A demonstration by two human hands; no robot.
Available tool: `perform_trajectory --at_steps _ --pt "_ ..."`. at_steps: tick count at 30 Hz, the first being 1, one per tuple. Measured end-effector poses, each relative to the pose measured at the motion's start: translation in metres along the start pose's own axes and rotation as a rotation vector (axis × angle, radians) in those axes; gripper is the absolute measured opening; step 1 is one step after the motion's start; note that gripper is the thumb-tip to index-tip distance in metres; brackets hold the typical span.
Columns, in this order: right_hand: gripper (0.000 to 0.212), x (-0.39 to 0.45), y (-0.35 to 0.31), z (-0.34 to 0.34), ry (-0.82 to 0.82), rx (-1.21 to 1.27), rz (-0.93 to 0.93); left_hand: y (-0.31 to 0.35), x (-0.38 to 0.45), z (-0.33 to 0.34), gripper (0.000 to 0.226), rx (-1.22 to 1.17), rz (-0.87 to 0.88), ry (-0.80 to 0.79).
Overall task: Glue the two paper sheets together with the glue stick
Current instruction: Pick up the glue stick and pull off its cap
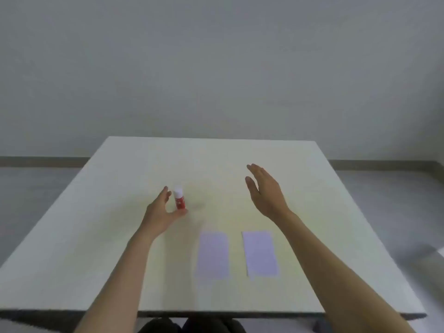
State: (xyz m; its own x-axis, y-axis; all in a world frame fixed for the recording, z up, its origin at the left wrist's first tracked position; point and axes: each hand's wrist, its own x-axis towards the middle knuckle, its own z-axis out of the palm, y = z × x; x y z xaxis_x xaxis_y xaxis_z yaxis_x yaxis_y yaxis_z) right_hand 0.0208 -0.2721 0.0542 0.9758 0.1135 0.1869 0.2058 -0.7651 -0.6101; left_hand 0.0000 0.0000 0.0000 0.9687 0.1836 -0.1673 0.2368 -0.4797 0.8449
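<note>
Now my left hand [159, 212] cups its grip, apart, around the upright red, white-capped glue stick [179, 200] mid-table [72, 236]; right hand [265, 191] hovers open; two pale lilac paper sheets [213, 254] [260, 254] lie near the front edge.

— What am I seeing on the table [96, 236]?
— I see a pale, cream-white top with a dark front edge. A red glue stick [179, 199] with a white cap stands upright left of centre.
— And nearer me?
— I count two lilac paper sheets lying flat, side by side and apart: the left sheet [212, 254] and the right sheet [260, 253].
</note>
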Motion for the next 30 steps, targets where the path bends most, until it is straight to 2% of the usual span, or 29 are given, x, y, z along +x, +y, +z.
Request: perform_trajectory --at_steps 3,7,9,12,16,20,25,27,30 --pt "0.042 -0.022 0.009 0.006 0.073 -0.023 -0.05 -0.003 0.004 0.014 0.078 -0.059 0.048 0.072" --pt "0.04 -0.052 0.015 0.007 0.087 -0.048 -0.057 -0.004 0.0 0.032 0.021 -0.052 0.096 0.227" --pt "0.04 -0.059 0.013 0.005 0.078 -0.075 -0.082 -0.006 -0.007 0.035 0.003 -0.106 0.103 0.287" --pt "0.04 -0.058 0.004 0.002 0.067 -0.074 -0.114 -0.004 -0.02 0.034 0.009 -0.182 0.114 0.333" --pt "0.036 -0.042 -0.021 0.007 0.037 0.09 -0.083 0.006 -0.028 0.03 0.016 -0.212 0.258 0.33" --pt "0.039 -0.027 -0.042 0.013 -0.075 0.372 0.055 0.024 -0.034 0.026 0.027 -0.012 0.519 0.29" --pt "0.064 -0.015 -0.057 0.005 -0.1 0.511 0.233 0.049 -0.045 0.024 0.031 0.241 0.702 0.266" --pt "0.059 -0.012 -0.059 0.006 -0.108 0.473 0.243 0.056 -0.048 0.027 0.03 0.303 0.75 0.262" --pt "0.039 -0.012 -0.052 0.008 -0.135 0.412 0.177 0.06 -0.049 0.032 0.03 0.363 0.795 0.256"
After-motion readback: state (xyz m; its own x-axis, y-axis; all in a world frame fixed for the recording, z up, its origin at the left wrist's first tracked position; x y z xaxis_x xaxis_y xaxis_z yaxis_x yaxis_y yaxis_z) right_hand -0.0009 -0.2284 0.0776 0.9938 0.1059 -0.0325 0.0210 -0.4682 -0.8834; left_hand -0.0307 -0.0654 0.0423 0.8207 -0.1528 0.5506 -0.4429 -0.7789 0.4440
